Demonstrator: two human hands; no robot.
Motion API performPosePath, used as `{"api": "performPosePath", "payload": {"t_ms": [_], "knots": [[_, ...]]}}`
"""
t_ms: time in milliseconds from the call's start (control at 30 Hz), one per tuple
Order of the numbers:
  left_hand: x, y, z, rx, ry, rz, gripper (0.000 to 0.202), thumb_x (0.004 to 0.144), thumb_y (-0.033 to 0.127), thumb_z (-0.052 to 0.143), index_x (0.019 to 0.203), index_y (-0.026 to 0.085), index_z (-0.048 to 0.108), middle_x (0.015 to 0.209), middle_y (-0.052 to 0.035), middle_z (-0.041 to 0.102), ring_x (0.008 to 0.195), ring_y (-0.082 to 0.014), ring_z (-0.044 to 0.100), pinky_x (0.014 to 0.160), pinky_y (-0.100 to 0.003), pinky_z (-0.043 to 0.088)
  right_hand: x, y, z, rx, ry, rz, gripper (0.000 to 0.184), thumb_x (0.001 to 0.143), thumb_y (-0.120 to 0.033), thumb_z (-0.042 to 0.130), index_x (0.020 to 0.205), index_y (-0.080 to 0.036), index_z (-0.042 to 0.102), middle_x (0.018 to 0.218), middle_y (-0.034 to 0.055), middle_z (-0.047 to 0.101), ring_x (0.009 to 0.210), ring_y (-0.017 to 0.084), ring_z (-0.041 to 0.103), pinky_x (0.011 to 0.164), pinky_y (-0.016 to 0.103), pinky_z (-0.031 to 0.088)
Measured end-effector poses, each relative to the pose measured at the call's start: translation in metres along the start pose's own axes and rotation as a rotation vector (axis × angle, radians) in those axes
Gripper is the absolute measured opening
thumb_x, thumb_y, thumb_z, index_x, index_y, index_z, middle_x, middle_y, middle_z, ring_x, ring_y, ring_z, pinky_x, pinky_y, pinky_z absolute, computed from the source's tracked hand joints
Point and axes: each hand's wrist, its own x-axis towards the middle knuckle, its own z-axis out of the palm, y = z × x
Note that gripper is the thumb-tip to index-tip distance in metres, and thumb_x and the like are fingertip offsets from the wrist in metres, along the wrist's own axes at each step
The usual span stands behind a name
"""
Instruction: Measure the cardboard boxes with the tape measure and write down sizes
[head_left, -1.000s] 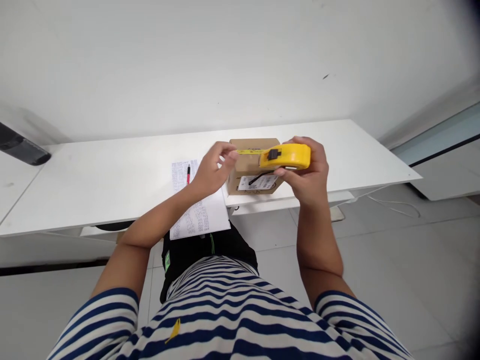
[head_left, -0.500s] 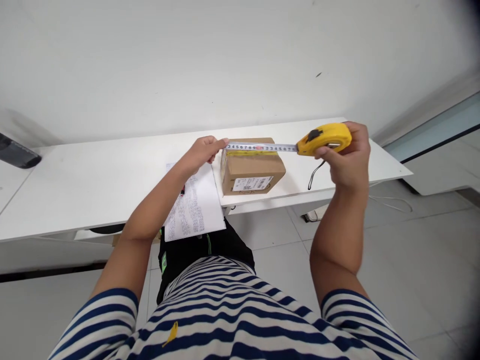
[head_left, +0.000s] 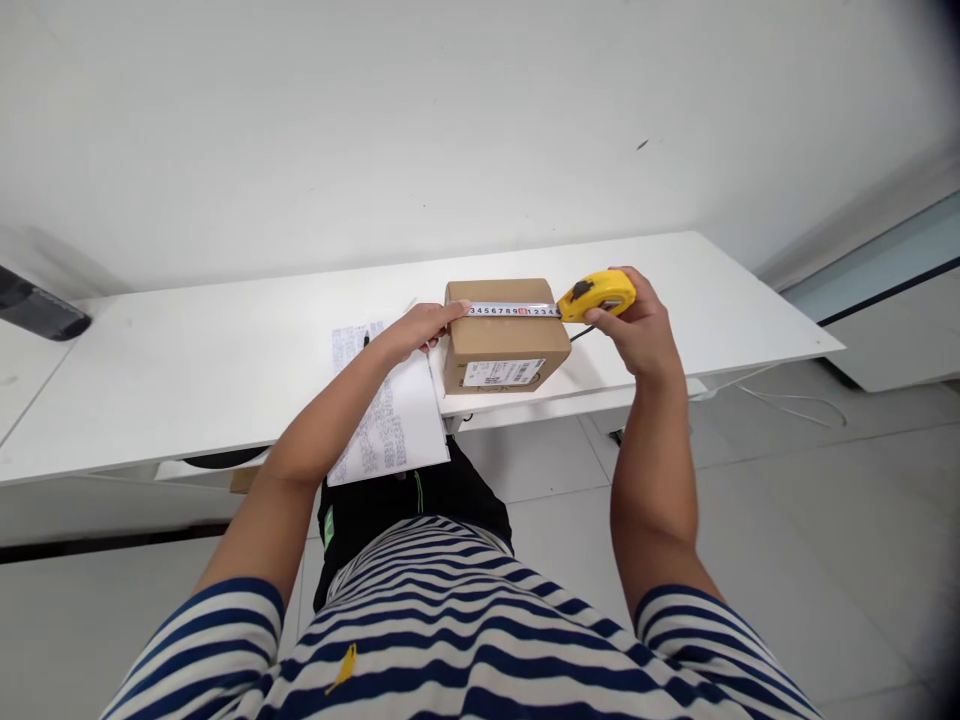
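A brown cardboard box (head_left: 502, 345) with a white label on its near side sits at the table's front edge. Across its top runs the blade of a yellow tape measure (head_left: 598, 294), drawn out from left to right. My left hand (head_left: 426, 328) pinches the blade's end at the box's left top edge, the thumb lying over the tape. Just beyond the box's right edge, my right hand (head_left: 641, 322) is wrapped round the yellow case. Its dark wrist strap hangs behind the box's right side.
Written paper sheets (head_left: 409, 420) overhang the front edge of the white table (head_left: 187, 380), below my left forearm. A pen (head_left: 367, 339) lies on them. A dark cylindrical object (head_left: 45, 308) is at the far left. The wall (head_left: 375, 130) rises behind the table.
My right hand has moved left and slightly down with the tape case, shortening the drawn-out blade. My left hand has shifted right and down, and the blade now lies along the box top.
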Motion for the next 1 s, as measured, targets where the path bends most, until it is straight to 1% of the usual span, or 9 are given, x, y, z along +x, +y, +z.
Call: {"api": "performPosePath", "payload": {"t_ms": [133, 267, 367, 500, 600, 667, 900, 1000], "knots": [[0.0008, -0.0022, -0.0011, 0.019, -0.001, 0.015, 0.052, 0.094, 0.067, 0.068, 0.073, 0.021, 0.052, 0.075, -0.0014, 0.046, 0.063, -0.0121, 0.039, 0.061, -0.03, 0.033, -0.002, 0.0015, -0.0045, -0.005, -0.016, -0.023, 0.064, 0.074, -0.048, 0.093, 0.131, -0.036, 0.065, 0.123, 0.0019, 0.072, 0.113, 0.024, 0.072, 0.1, 0.045, 0.067], [0.0015, -0.0057, 0.0004, -0.01, 0.017, 0.056, 0.056, 0.09, 0.072, 0.071, 0.07, 0.022, 0.053, 0.07, -0.0021, 0.045, 0.061, -0.013, 0.039, 0.059, -0.03, 0.032, -0.0026, 0.0028, -0.004, -0.007, -0.021, -0.028, 0.061, 0.074, -0.047, 0.093, 0.128, -0.036, 0.066, 0.12, 0.0016, 0.071, 0.11, 0.023, 0.072, 0.098, 0.044, 0.067], [0.0022, -0.0088, 0.0011, -0.038, 0.026, 0.084, 0.059, 0.088, 0.075, 0.072, 0.067, 0.023, 0.053, 0.067, -0.0023, 0.045, 0.059, -0.0132, 0.039, 0.058, -0.031, 0.03, -0.0023, 0.0038, -0.0027, -0.004, -0.013, -0.035, 0.062, 0.073, -0.05, 0.094, 0.127, -0.036, 0.065, 0.118, 0.0017, 0.071, 0.107, 0.023, 0.072, 0.096, 0.044, 0.067], [0.0014, -0.009, 0.0015, -0.052, 0.032, 0.085, 0.06, 0.086, 0.074, 0.075, 0.065, 0.023, 0.053, 0.067, -0.0023, 0.046, 0.057, -0.013, 0.039, 0.057, -0.032, 0.03, -0.0027, 0.0045, -0.0023, 0.005, 0.004, -0.011, 0.069, 0.069, -0.055, 0.096, 0.127, -0.035, 0.064, 0.118, 0.0015, 0.071, 0.107, 0.023, 0.072, 0.095, 0.043, 0.067], [-0.0015, -0.0061, 0.002, -0.048, 0.037, 0.079, 0.057, 0.088, 0.07, 0.075, 0.065, 0.022, 0.054, 0.068, -0.0022, 0.048, 0.056, -0.0123, 0.039, 0.057, -0.032, 0.03, -0.0035, 0.0044, -0.0024, 0.007, 0.016, 0.006, 0.076, 0.066, -0.058, 0.097, 0.13, -0.035, 0.063, 0.12, 0.0018, 0.071, 0.11, 0.024, 0.072, 0.095, 0.043, 0.067], [-0.0037, -0.0041, 0.0024, -0.044, 0.035, 0.077, 0.056, 0.089, 0.069, 0.074, 0.065, 0.022, 0.054, 0.069, -0.0021, 0.049, 0.057, -0.0121, 0.039, 0.057, -0.032, 0.031, -0.0043, 0.0043, -0.002, 0.009, 0.025, 0.009, 0.077, 0.065, -0.058, 0.097, 0.131, -0.035, 0.063, 0.12, 0.0023, 0.072, 0.11, 0.024, 0.072, 0.095, 0.044, 0.066], [-0.0038, -0.0035, 0.0022, -0.023, 0.028, 0.089, 0.057, 0.092, 0.067, 0.072, 0.064, 0.022, 0.052, 0.07, -0.0024, 0.048, 0.058, -0.0115, 0.039, 0.059, -0.031, 0.032, -0.0036, 0.0074, 0.0008, 0.011, 0.034, -0.005, 0.073, 0.068, -0.055, 0.095, 0.13, -0.034, 0.062, 0.121, 0.0033, 0.072, 0.11, 0.025, 0.072, 0.094, 0.046, 0.066], [-0.0044, -0.0031, -0.004, -0.003, -0.025, 0.13, 0.057, 0.093, 0.066, 0.072, 0.063, 0.021, 0.053, 0.068, -0.0027, 0.05, 0.058, -0.0114, 0.042, 0.059, -0.03, 0.034, -0.0007, -0.0008, 0.0007, -0.018, 0.052, -0.042, 0.073, 0.065, -0.056, 0.096, 0.126, -0.033, 0.063, 0.118, 0.0037, 0.072, 0.107, 0.026, 0.073, 0.092, 0.047, 0.066]]}}
